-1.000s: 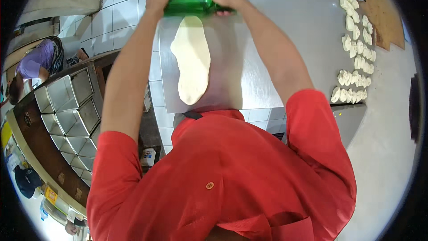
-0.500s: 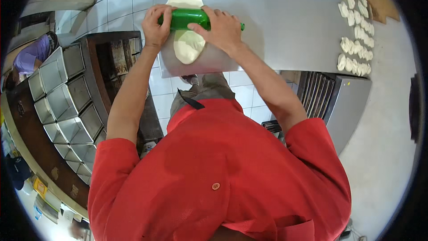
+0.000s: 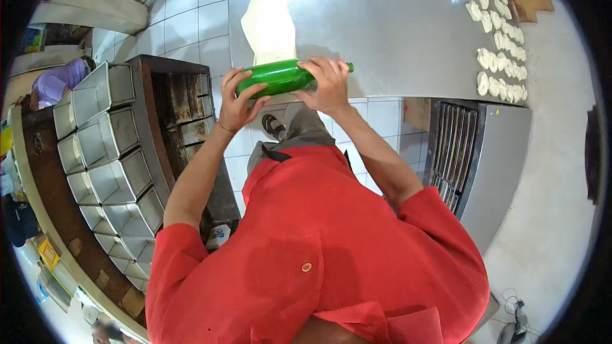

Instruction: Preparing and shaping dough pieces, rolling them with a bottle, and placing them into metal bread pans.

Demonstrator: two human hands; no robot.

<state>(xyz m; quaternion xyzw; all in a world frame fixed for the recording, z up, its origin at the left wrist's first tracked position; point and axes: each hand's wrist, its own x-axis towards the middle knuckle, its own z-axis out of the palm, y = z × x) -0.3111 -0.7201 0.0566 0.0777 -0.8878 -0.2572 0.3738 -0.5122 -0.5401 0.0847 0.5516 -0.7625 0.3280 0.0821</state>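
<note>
A green glass bottle lies crosswise near the front edge of the metal table, over the near end of a pale flattened strip of dough. Around the bottle's base end curls my left hand, its thumb and fingers on either side of the glass. My right hand grips the other end by the shoulder, and the neck pokes out past its fingers. The dough stretches away from me beyond the bottle; its nearest part is hidden under the bottle. Glare washes out its far end.
Several rows of shaped dough pieces sit along the right side of the metal table. Metal baking tins are stacked at my left, beside a dark wooden rack. A tray rack stands below the table at right. Another person is at far left.
Both hands have drawn the bottle toward me, from the middle of the dough to its near end. The left hand's fingers have spread a little around the base.
</note>
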